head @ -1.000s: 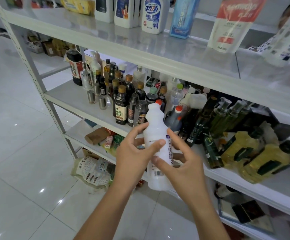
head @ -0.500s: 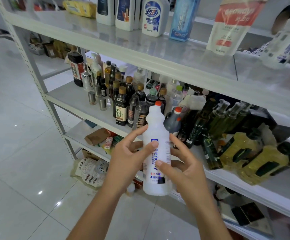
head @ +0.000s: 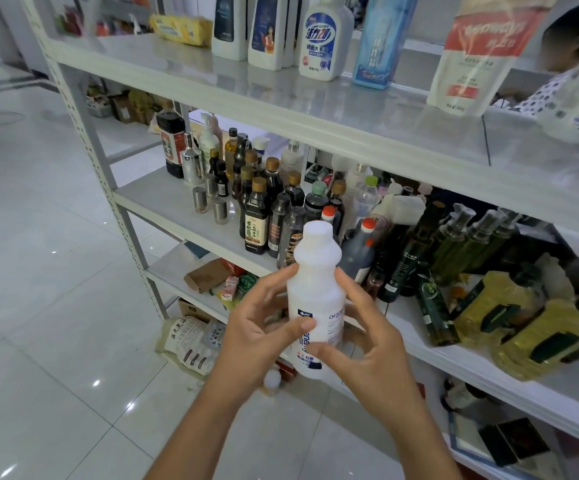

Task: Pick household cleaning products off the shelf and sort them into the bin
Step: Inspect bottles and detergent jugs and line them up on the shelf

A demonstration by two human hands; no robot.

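Count at this moment.
- Hands: 2, left hand [head: 256, 327] and right hand [head: 367, 344].
- White bottle [head: 315, 289]: 1.

Top shelf [head: 281, 95]:
- white detergent bottles [head: 267, 32]: 4, one only a sliver
- blue bottle [head: 381, 39]: 1
- red-and-white pouch [head: 478, 53]: 1
- yellow packet [head: 180, 29]: 1

Middle shelf [head: 156, 202]:
- small metal shakers [head: 220, 211]: 3
- tall metal canister [head: 191, 161]: 1
- pump-top green bottles [head: 454, 237]: 3
- yellow oil jugs [head: 499, 306]: 2
- red caps [head: 367, 224]: 2
- brown-capped sauce bottles [head: 256, 216]: too crowded for an exact count
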